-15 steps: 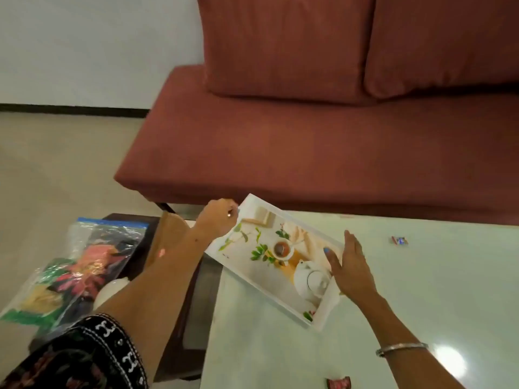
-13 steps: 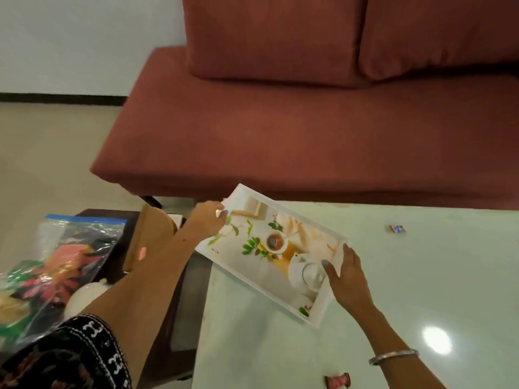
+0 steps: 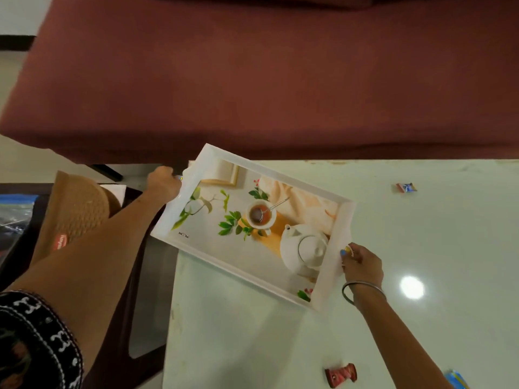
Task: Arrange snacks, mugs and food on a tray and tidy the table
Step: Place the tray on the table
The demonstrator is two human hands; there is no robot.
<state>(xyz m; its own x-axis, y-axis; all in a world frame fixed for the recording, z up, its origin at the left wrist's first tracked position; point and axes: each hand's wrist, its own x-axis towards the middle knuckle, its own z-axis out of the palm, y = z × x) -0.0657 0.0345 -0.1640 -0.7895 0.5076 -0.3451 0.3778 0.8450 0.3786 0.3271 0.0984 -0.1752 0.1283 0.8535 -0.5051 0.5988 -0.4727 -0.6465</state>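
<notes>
Fingers of left hand (image 3: 164, 183) and right hand (image 3: 362, 263) clamp opposite short rims of white rectangular tea-print tray (image 3: 344, 220), angled over glossy pale table (image 3: 421, 234) far-left corner; judged light, stiff, slick — grip rims w/ both hands.

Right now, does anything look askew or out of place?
Yes. The tray, held by the left hand and right hand, sits skewed, overhanging the table corner. Loose candies lie scattered on the table.

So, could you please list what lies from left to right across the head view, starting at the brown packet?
brown packet → left hand → tray → right hand → small wrapped candy
</notes>
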